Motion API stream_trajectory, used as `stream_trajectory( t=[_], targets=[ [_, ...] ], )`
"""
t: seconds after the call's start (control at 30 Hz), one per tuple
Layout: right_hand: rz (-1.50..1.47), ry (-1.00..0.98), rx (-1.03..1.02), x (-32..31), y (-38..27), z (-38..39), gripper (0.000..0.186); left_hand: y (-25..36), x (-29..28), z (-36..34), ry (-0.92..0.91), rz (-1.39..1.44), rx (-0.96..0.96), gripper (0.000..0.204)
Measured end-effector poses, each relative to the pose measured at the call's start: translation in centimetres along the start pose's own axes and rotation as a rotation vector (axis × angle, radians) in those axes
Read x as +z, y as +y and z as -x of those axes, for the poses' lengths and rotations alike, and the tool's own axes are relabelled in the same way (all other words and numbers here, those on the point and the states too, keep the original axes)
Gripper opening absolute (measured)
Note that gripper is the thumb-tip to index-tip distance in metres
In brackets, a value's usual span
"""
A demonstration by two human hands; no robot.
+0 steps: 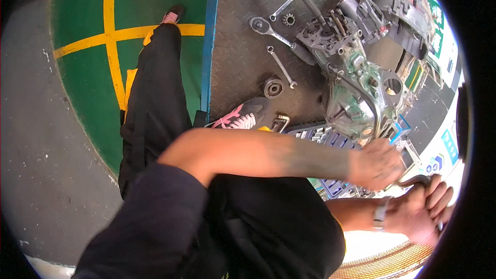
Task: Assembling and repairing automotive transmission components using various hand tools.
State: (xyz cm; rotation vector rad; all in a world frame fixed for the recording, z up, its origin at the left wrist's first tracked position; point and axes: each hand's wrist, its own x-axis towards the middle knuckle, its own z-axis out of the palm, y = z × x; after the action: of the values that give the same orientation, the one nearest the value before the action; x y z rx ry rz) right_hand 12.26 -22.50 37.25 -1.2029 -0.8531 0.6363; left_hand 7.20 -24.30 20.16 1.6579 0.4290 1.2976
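A bent bar [373, 108] running up into the engine [351, 72] is gripped low by the left hand [380, 163], its dark handle [416, 181] clasped by the right hand [421, 209].

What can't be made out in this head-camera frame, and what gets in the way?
- Tool in the right hand: only a dark handle shows; the fingers cover the rest.
- What the left hand grips: hidden under the hand itself.
- Socket tray: its near part lies behind the left forearm.
- Engine assembly: small parts too distorted near the fisheye rim to tell apart.
- Right side of the scene: cut off by the dark rim.
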Motion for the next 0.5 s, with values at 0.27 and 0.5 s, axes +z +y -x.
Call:
stream_trajectory(
  t=[0.27,0.5],
  targets=[
    [-0.179,-0.006,0.096,3.3,1.3,3.2,0.051,-1.2,1.7,-2.1,0.323,-0.533,0.001,0.008],
    [-0.212,-0.184,0.205,0.2,-0.2,2.8,0.043,-1.8,2.7,-3.3,-0.264,0.174,-0.063,0.021]
  ],
)
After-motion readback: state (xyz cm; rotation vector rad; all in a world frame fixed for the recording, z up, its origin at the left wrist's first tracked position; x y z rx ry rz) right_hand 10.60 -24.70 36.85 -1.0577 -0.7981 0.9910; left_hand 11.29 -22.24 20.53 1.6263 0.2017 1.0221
